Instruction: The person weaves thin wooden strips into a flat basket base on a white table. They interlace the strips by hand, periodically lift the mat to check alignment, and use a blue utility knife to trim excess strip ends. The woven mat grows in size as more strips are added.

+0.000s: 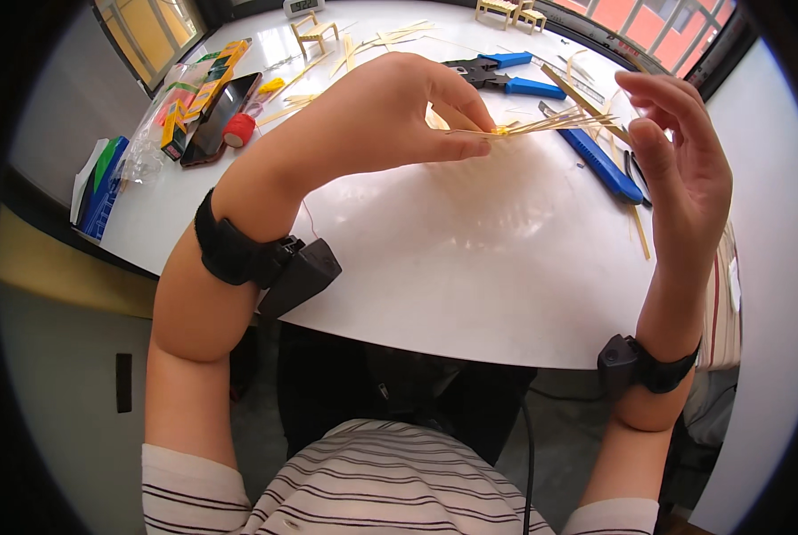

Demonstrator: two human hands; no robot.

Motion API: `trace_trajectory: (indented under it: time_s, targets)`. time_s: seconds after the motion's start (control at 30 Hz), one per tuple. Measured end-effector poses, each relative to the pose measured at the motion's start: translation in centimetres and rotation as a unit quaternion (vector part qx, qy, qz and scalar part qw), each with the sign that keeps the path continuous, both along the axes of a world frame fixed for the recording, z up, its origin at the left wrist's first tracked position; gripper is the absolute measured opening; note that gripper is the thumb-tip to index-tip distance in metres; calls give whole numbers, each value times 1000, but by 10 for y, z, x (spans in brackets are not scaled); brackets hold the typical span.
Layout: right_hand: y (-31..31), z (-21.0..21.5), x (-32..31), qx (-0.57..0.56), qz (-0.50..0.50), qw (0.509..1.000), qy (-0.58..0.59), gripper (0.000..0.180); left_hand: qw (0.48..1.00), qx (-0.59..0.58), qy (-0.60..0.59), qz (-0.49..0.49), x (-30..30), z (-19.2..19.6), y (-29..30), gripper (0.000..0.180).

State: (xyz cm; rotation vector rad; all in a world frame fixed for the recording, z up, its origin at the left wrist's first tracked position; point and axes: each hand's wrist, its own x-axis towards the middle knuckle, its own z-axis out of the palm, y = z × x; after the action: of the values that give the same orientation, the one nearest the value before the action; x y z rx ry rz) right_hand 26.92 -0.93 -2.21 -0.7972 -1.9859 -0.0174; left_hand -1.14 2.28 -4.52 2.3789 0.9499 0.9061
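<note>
- Workpiece location: the bundle of thin strips [559,123] is above the far part of the white tabletop [434,276], with its loose ends fanning toward the right hand [697,169].
- Left hand [408,111]: thumb and fingertips are pinched narrow on the bundle's left end, beside a small yellow patch.
- Right hand: raised near the loose ends, thumb and fingers curled but apart. Contact with the broad strip [586,96] beside it cannot be confirmed.
- Grip: pinch close to the gathered end, with even pressure. Excess force would probably crush or split such slender pieces.
- Alignment: the fanned ends should be handled one at a time with the right fingertips. Pulling several together could shift the gathered end.
- Support: bracing the left wrist would probably steady the pinch.
- Clearance: the blue cutter [599,165] lies just beside the loose ends. Moving it aside before lowering the right hand is advisable.
- Clearance: the blue-handled pliers [532,86] lie beyond the bundle; route strip ends away from their handles to prevent snagging.
</note>
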Motion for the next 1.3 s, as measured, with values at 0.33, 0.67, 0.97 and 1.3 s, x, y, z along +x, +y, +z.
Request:
trace_trajectory:
  time_s: [0.33, 0.67, 0.97, 1.3]
  targets:
    - [-1, -10, -20, -52, 61, 997, -14, 13, 997, -53, -8, -56, 4, -1, 0, 18]
    - [-21, -6, -29, 33, 66, 971, -227, 23, 980, 150, 73, -108, 4, -4, 0, 19]
    - [-27, -31, -45, -116, 69, 939, -315, 31, 959, 1, 231, -167, -5, -4, -6, 39]
    - [-35, -34, -54, -159, 74, 934, -310, 29, 953, 18, 251, -167, -7, -6, -11, 42]
